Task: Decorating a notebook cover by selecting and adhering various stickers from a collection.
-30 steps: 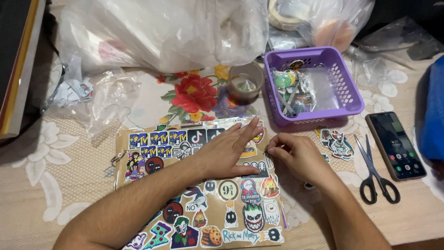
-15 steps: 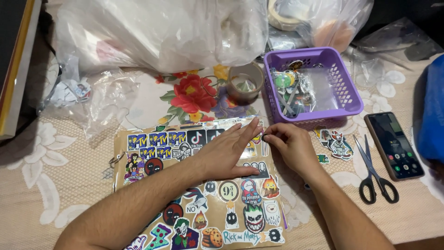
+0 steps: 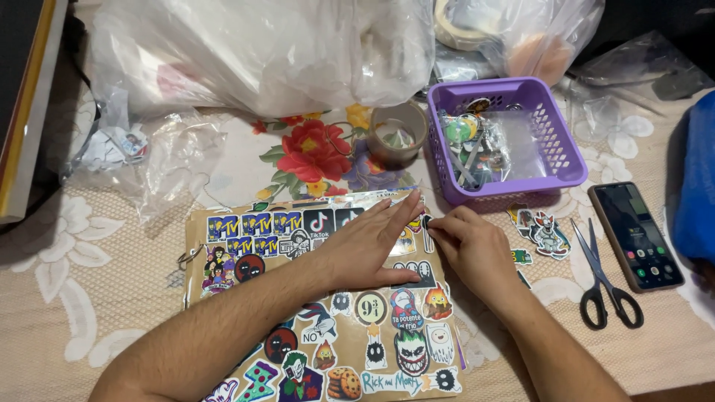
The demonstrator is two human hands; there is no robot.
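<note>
Warm indoor light, bright and fairly even over the table centre; source likely overhead, judging by short, soft shadows. Scissors (image 3: 607, 279) cast a faint shadow close beneath. Strong white glare on the big plastic bag (image 3: 261, 52) and on the glossy sticker page (image 3: 335, 327). Phone (image 3: 634, 235) screen lit, faint sheen. Top corners and left edge fall into deep shade, detail lost there. Focus sharp mid-frame; right hand (image 3: 477, 253) slightly soft at the fingertips. Mild wide-angle stretch toward the edges. Blue object at the right border is blurred.
</note>
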